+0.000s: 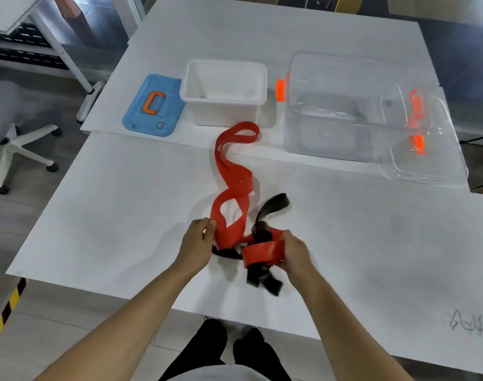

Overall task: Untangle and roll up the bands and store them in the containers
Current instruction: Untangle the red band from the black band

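White tabletop (97, 215) carries the tangle. Left hand (197, 237) pinches the long red rubber band (232, 188), which trails toward 12 o'clock; right hand (294, 251) curls round its rolled end, knotted with the black elastic band (262, 235). Slacken first, then thread the black free.

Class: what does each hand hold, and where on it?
Left hand pinches the red band at a near loop; right hand grips its rolled end.

The single head-worn camera looks forward and steeply down, close above the fingers (207, 224), with the white table (111, 215) stretching away beyond them.
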